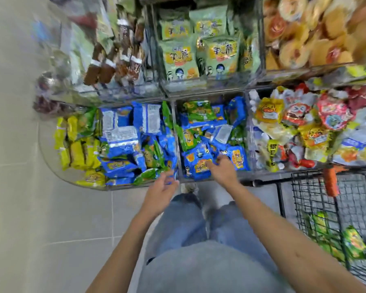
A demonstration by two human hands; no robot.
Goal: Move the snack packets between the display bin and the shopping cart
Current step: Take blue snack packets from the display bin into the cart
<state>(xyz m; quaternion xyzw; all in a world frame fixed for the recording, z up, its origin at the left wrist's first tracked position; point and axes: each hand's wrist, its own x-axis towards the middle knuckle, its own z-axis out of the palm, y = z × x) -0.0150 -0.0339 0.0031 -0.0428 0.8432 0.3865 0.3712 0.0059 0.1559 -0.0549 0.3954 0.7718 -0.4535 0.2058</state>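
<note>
The display bin (174, 132) is a clear divided tray full of blue snack packets (197, 163) mixed with green ones (187, 138). My right hand (222, 170) reaches over the bin's front edge, fingers spread on a blue packet in the middle compartment, holding nothing. My left hand (164, 188) hovers at the front rim by the divider, fingers loosely curled and empty. The black wire shopping cart (317, 197) stands at the lower right with several green packets (353, 242) lying in it.
Yellow packets (78, 149) fill the bin's left end. A compartment of mixed red and yellow snacks (304, 127) lies to the right. Upper shelf bins hold green packets (199, 49) and round breads (309, 28). Grey tiled floor (51, 229) lies to the left.
</note>
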